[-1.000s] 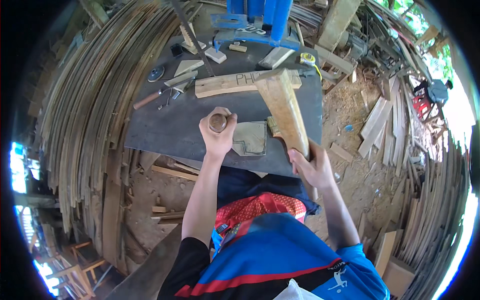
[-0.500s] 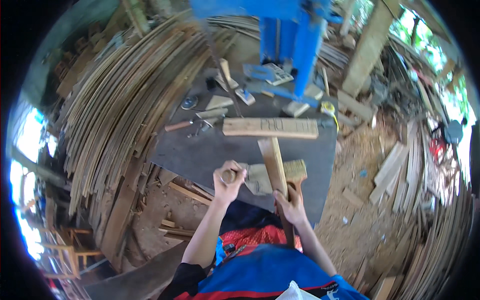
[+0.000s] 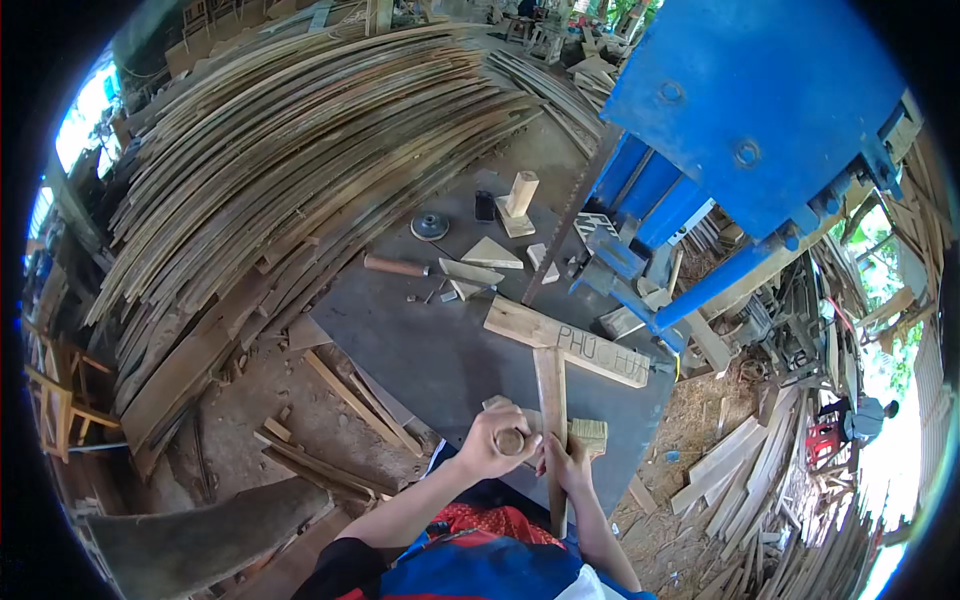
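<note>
My left hand [image 3: 490, 447] is closed round an upright round wooden handle [image 3: 509, 440]; its lower end is hidden. Close beside it, my right hand [image 3: 566, 467] grips a long wooden bar [image 3: 551, 385] angled away from me, its far end near a lettered wooden block [image 3: 515, 322] on the dark table [image 3: 400, 340]. A wide brush [image 3: 590, 437] lies just right of the bar, partly behind my right hand. A thin flat piece [image 3: 528, 418] shows partly behind my hands.
A blue machine [image 3: 740, 90] with a vertical blade [image 3: 565, 230] stands at the back right. Offcuts [image 3: 495, 252], a handled tool [image 3: 395, 265] and a disc [image 3: 430, 225] lie on the table. Board stacks [image 3: 250, 170] line the left. A person [image 3: 865, 420] is at far right.
The view has swung up and left, bringing more of the machine in. My right hand's bar now lies lower and more end-on, and my two hands have come closer together.
</note>
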### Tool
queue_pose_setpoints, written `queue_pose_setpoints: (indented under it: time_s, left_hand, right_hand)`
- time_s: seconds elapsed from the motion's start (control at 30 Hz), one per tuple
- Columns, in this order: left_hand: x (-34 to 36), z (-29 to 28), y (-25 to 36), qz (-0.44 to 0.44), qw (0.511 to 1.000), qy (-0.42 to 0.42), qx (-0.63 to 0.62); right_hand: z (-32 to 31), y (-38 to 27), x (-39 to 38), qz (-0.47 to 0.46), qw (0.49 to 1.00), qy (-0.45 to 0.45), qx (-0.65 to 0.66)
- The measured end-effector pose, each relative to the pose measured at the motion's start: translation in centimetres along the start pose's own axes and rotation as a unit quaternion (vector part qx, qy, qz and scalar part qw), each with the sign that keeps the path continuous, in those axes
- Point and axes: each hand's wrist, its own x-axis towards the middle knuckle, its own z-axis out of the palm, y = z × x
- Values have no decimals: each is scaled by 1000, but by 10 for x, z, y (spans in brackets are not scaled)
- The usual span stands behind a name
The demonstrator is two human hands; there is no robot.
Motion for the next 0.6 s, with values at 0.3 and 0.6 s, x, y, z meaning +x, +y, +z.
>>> queue_pose_setpoints:
  time_s: [0.3,0.6]
  left_hand:
    - [4,-3,-5,10,1000,-10,-5]
    - [9,16,-19,-76,997,-8,-3]
  right_hand:
    - [10,-18,-7,-144,823,206,-510]
    - [6,-4,-3,-206,844,209,-449]
